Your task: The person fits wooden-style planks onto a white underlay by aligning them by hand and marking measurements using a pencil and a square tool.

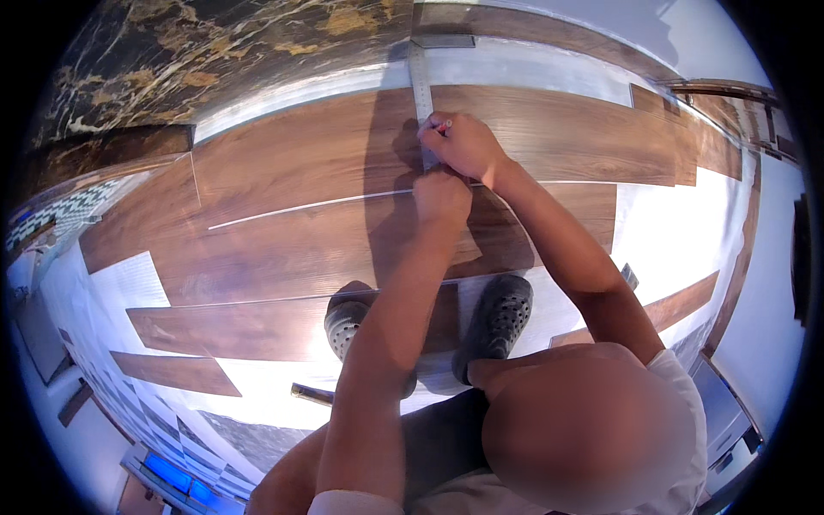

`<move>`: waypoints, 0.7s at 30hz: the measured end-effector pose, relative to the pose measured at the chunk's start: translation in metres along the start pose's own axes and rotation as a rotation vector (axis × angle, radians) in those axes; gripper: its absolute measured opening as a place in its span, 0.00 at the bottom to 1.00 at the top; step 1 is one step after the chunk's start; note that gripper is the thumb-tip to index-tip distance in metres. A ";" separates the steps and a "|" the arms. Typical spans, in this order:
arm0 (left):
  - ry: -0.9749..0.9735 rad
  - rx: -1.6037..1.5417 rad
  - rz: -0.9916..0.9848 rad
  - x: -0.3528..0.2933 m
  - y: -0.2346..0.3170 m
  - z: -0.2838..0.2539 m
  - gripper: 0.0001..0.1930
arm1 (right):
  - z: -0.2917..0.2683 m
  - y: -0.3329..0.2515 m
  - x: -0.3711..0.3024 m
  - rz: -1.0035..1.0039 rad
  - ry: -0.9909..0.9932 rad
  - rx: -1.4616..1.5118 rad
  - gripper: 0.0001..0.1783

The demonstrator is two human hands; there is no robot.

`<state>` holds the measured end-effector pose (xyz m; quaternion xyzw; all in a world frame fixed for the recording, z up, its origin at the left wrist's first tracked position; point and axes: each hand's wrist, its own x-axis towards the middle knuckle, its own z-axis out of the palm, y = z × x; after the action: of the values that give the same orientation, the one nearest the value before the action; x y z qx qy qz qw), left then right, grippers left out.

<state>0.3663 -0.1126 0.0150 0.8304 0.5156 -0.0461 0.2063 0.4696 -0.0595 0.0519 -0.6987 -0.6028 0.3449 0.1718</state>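
A long metal square (420, 81) with graduation marks lies across the brown wood-look floor planks (549, 129). Its short dark arm (442, 41) rests near the far wall's base. My left hand (443, 196) is closed at the near end of the blade, fingers curled downward and partly hidden. Just beyond it, my right hand (468, 146) grips a thin red pencil (444, 126) over the blade. The pencil's point is hidden by the hand. Both forearms reach forward between the planks and my bent knees.
White underlay (661, 223) shows around the planks. Loose plank pieces (176, 372) lie at left, with another strip (678, 300) at right. A knife-like tool (312, 394) lies near my left leg. Dark marbled stone (232, 51) borders the far left. My black clogs (502, 313) stand on the near planks.
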 end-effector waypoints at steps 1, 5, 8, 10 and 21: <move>-0.012 -0.035 -0.041 0.001 0.004 -0.001 0.12 | 0.000 0.000 0.002 -0.048 0.046 0.067 0.15; -0.018 -0.011 0.006 0.001 0.003 0.008 0.14 | -0.001 0.010 0.010 -0.172 0.114 0.048 0.16; -0.022 0.026 -0.035 0.002 -0.002 0.011 0.13 | -0.001 0.016 0.014 -0.113 -0.005 0.068 0.17; -0.020 -0.002 -0.075 0.002 -0.002 0.008 0.13 | -0.002 0.018 0.016 -0.008 0.012 0.220 0.18; -0.102 0.022 0.048 -0.001 -0.008 -0.012 0.32 | 0.014 0.031 0.123 0.274 0.357 0.136 0.22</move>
<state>0.3577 -0.1059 0.0236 0.8412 0.4838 -0.0891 0.2244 0.4871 0.0492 -0.0121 -0.8108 -0.4376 0.2759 0.2739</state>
